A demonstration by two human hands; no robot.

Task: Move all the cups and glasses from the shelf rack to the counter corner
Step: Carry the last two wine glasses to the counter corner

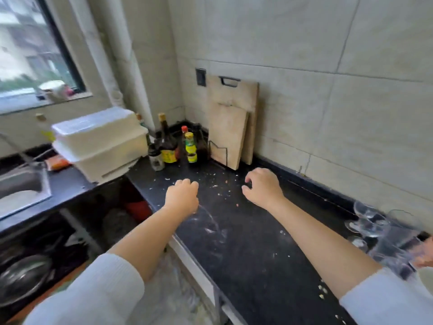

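Note:
Both my hands hover over the black counter (246, 242), which is speckled with crumbs. My left hand (182, 195) has its fingers curled shut and holds nothing. My right hand (262, 187) is also loosely curled and empty, a little further right. At the right edge of the view stand several clear glasses (367, 221) and a clear pitcher-like glass vessel (398, 245), blurred, on the counter near the wall. The shelf rack is not in view.
The counter corner holds sauce bottles (168, 146), (191, 147) and two wooden cutting boards (228, 134) leaning on the tiled wall. A white lidded dish box (100, 144) sits left of them, beside the sink (21, 188). Pots (25, 275) lie below the counter.

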